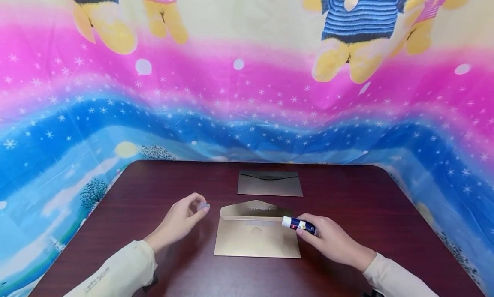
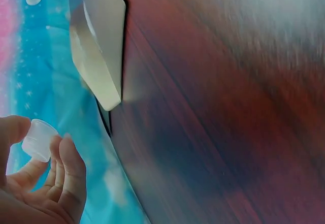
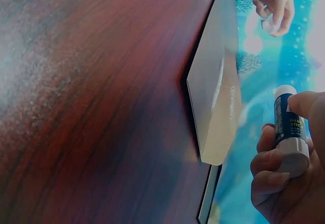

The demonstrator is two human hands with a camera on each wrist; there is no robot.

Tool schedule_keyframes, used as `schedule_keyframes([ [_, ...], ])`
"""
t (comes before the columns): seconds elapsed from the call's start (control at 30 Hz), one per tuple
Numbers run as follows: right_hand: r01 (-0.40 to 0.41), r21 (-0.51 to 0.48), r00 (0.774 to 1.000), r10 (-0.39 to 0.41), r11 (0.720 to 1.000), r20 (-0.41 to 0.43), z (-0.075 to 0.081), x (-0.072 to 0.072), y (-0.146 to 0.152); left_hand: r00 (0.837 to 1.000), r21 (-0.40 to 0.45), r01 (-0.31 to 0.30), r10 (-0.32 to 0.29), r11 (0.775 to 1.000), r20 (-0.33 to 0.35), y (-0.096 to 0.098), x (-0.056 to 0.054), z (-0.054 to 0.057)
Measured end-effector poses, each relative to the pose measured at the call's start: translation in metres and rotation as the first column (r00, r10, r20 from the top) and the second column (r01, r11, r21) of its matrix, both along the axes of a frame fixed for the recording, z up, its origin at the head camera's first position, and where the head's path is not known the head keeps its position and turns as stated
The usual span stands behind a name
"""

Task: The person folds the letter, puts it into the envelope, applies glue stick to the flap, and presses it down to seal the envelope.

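Note:
A gold envelope (image 1: 256, 239) lies on the table with its flap (image 1: 252, 208) folded open toward the back; a shiny streak shows on the flap. Over the envelope's right side, my right hand (image 1: 332, 239) grips a dark blue glue stick (image 1: 302, 226), its white end pointing left. In the right wrist view the label on the glue stick (image 3: 289, 125) reads "glue stick". To the left of the envelope, my left hand (image 1: 179, 220) pinches a small translucent cap (image 2: 39, 139) between thumb and fingers, held up off the table.
Behind the gold envelope lies a second, darker envelope (image 1: 270, 187) with its flap down. The dark red wooden table (image 1: 185, 267) ends at a colourful printed cloth (image 1: 239, 95) hanging behind and along both sides.

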State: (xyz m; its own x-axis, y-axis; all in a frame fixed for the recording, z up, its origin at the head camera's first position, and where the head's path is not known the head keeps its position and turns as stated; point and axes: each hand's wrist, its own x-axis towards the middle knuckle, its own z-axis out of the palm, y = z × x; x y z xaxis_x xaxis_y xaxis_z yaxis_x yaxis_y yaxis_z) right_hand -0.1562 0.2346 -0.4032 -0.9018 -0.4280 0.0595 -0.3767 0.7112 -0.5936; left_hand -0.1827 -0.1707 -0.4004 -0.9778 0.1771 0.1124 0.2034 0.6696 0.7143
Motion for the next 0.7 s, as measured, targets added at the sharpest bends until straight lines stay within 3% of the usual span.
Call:
schedule_keyframes([
  [0.3,-0.015,-0.017,0.999,0.015,1.000,0.032,0.001,-0.001,0.000,0.996,-0.192,-0.061,0.047,0.980,-0.073,-0.011,-0.022,-0.010],
  [0.7,-0.007,-0.013,0.998,0.008,1.000,0.059,0.001,-0.002,-0.003,0.993,-0.344,-0.074,0.036,0.936,-0.113,-0.010,-0.053,-0.020],
])
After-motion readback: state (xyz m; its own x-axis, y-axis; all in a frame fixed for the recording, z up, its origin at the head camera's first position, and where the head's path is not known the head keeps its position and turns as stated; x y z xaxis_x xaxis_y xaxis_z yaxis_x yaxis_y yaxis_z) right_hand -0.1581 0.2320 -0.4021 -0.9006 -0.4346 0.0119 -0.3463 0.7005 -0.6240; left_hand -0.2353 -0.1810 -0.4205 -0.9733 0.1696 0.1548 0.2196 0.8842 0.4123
